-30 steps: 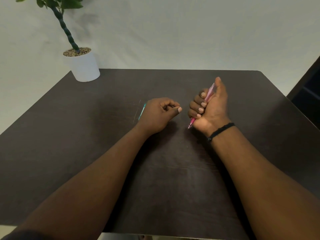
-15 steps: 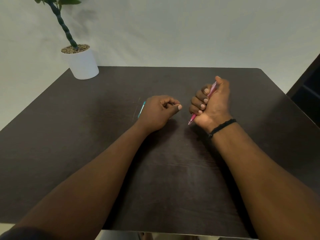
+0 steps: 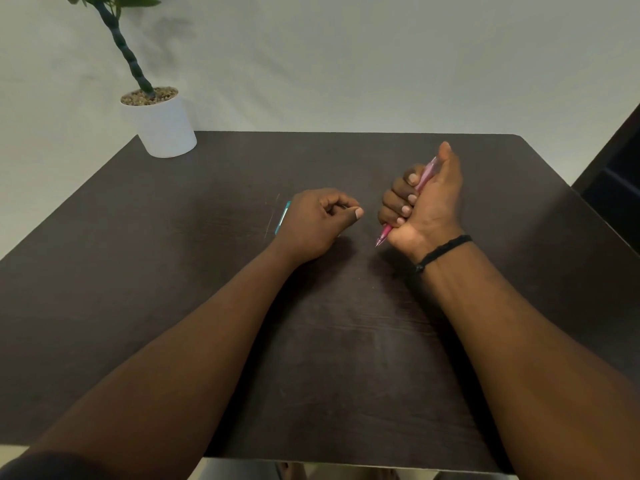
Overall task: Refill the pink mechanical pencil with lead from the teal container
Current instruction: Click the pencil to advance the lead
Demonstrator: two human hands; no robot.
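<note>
My right hand [image 3: 424,206] is fisted around the pink mechanical pencil [image 3: 383,234], tip pointing down toward the table and thumb over its top end. My left hand [image 3: 317,225] rests on the dark table [image 3: 207,306] just left of it, fingers curled and thumb against the forefinger; whether something thin is pinched there I cannot tell. The teal container [image 3: 282,218] lies flat on the table, mostly hidden behind my left hand. A thin lead [image 3: 271,216] lies just left of the container.
A white pot [image 3: 162,128] with a green plant stands at the table's far left corner. A dark piece of furniture [image 3: 616,168] is beyond the right edge. A pale wall rises behind the table.
My right thumb came down over the pencil's top end. Both hands stayed in about the same place on the table.
</note>
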